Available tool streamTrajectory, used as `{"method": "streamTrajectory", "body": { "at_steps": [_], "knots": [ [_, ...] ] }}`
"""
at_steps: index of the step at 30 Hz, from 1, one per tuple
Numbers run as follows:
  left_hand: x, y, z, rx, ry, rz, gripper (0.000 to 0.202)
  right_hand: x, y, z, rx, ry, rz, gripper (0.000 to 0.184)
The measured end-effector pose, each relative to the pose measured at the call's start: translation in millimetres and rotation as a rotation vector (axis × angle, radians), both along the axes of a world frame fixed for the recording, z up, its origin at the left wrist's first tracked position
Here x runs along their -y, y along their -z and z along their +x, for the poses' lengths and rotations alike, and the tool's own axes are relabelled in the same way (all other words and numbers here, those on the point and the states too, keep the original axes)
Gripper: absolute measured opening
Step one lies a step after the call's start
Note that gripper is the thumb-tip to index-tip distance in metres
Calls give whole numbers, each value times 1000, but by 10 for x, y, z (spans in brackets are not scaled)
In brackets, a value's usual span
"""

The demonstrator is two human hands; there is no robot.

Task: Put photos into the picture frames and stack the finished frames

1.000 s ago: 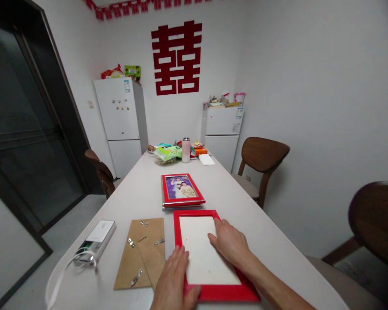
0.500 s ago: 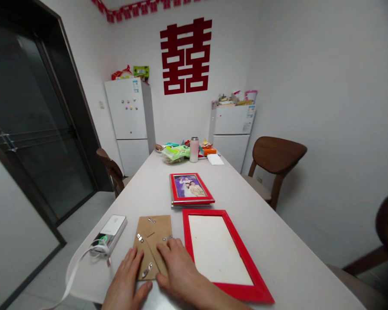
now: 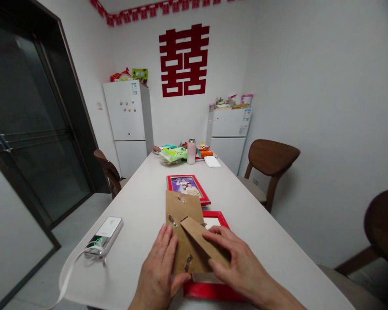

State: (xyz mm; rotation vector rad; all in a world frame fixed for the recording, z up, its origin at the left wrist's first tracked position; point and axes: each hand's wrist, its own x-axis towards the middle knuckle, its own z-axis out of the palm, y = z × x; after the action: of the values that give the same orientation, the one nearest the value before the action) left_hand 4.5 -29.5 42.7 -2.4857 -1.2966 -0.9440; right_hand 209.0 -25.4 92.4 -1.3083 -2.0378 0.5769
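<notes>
A brown photo frame backing board (image 3: 187,209) with metal clips is tilted above an empty-looking red photo frame (image 3: 213,291), hiding most of it. My left hand (image 3: 157,265) holds the board's left edge, thumb near the bottom corner. My right hand (image 3: 237,254) is closed around the right side, fingers on the board's stand leg (image 3: 203,241), which is swung out from the back. Beyond the board lies a red-bordered framed photo (image 3: 186,185), stacked on what looks like another frame.
A power bank (image 3: 105,237) with a white cable lies at the table's left. At the far end stand a pink bottle (image 3: 191,151), a green package (image 3: 173,155) and white paper (image 3: 212,162). Chairs (image 3: 273,159) flank the white table (image 3: 142,196).
The backing board has been lifted off the tabletop and carried right, over the red frame. Its stand leg now swings outward. Both hands moved right with it.
</notes>
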Motion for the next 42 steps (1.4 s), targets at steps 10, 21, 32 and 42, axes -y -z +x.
{"method": "streamTrajectory", "body": {
  "at_steps": [10, 21, 32, 42],
  "knots": [
    [-167, 379, 592, 12, 49, -384, 69, -40, 382, 496, 185, 72, -103, 42],
    [-195, 84, 576, -70, -71, -675, 51, -135, 642, 415, 302, 63, 14, 42],
    [-58, 103, 508, -32, 69, -753, 50, -621, 741, 549, 391, 229, 68, 23],
    [-121, 128, 505, 5, 56, -718, 38, -760, 761, 517, 398, 232, 48, 19]
  ]
}}
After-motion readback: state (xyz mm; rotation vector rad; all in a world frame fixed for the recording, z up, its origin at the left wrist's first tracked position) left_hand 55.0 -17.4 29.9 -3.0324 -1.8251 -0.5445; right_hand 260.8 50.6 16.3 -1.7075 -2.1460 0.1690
